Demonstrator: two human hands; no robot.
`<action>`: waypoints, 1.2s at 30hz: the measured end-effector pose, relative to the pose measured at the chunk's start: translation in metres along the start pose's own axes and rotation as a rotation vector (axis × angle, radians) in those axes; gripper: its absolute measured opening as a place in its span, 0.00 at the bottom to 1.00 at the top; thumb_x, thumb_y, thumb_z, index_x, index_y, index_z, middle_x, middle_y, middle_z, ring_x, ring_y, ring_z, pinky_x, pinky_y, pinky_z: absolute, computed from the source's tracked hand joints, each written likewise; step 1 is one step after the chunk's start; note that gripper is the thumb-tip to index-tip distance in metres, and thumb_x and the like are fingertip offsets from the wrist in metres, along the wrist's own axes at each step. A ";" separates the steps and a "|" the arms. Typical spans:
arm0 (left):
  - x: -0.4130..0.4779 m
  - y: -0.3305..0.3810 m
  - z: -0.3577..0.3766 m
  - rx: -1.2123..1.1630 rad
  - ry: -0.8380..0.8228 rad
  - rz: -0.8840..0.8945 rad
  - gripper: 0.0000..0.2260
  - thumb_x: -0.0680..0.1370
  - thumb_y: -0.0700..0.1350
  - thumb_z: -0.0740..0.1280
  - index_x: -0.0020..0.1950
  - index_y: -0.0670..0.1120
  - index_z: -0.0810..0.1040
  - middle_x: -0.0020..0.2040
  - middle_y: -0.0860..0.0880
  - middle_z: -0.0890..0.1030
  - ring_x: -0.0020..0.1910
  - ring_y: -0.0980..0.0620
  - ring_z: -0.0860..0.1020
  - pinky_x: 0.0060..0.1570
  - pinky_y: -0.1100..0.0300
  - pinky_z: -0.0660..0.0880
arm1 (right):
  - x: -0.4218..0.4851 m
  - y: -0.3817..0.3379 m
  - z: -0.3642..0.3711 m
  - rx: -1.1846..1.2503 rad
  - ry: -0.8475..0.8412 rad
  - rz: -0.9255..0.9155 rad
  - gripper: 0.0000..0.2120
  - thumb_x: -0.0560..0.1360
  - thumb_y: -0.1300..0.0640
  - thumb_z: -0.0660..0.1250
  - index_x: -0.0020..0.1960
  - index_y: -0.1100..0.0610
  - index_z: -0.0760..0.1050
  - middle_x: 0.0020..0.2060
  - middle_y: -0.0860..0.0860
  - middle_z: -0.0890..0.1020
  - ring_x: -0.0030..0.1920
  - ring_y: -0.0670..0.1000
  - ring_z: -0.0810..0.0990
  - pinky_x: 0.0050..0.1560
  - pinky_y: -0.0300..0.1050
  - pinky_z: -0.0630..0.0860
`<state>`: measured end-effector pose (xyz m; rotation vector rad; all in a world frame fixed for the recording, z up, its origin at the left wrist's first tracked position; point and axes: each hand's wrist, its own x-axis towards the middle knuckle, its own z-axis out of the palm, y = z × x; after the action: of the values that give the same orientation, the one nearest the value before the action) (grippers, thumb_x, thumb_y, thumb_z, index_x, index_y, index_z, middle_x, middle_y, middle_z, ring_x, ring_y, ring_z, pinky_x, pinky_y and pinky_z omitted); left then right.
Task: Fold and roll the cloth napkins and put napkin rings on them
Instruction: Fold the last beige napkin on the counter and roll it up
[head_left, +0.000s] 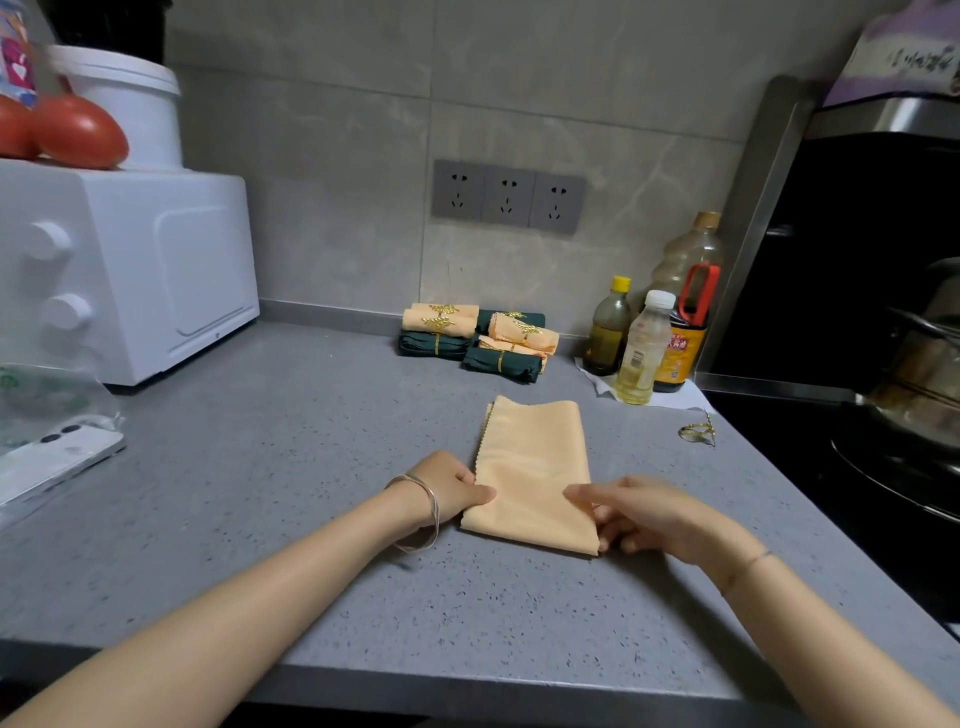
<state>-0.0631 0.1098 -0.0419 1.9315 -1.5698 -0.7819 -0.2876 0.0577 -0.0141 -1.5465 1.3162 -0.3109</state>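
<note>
Left grip (452, 488) and right grip (639, 512) are pinched on the near side edges of the folded peach cloth napkin (535, 462), laid flat on the grey speckled surface (311, 493). It is judged soft, light and limp, best taken at the near hem.

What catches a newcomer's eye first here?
A folded peach cloth napkin lies on the grey counter, left hand and right hand pinching its side edges. Behind it sits a pile of rolled peach and green napkins in gold rings; one loose gold napkin ring lies right.
</note>
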 end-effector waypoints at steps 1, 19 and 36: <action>-0.001 0.001 0.001 0.002 -0.004 -0.003 0.23 0.76 0.49 0.68 0.26 0.49 0.60 0.27 0.51 0.59 0.28 0.52 0.57 0.29 0.59 0.53 | -0.002 0.002 0.002 0.005 0.013 -0.027 0.13 0.74 0.49 0.69 0.44 0.60 0.76 0.30 0.51 0.79 0.29 0.46 0.77 0.26 0.36 0.67; -0.003 0.008 0.006 0.033 0.075 -0.016 0.17 0.77 0.49 0.65 0.32 0.49 0.64 0.30 0.51 0.66 0.30 0.55 0.64 0.32 0.62 0.60 | 0.023 0.006 0.035 -0.465 0.564 -0.227 0.11 0.79 0.51 0.60 0.45 0.59 0.72 0.40 0.51 0.75 0.41 0.53 0.74 0.39 0.44 0.67; -0.013 0.017 0.034 0.806 0.179 0.241 0.24 0.82 0.56 0.45 0.78 0.52 0.46 0.76 0.47 0.34 0.75 0.47 0.34 0.71 0.50 0.33 | 0.002 0.025 0.039 -0.984 0.269 -0.612 0.44 0.66 0.34 0.28 0.78 0.51 0.47 0.77 0.44 0.46 0.76 0.43 0.40 0.70 0.40 0.32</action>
<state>-0.1012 0.1185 -0.0522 2.1679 -2.1423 0.1728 -0.2726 0.0794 -0.0518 -2.8332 1.2200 -0.2594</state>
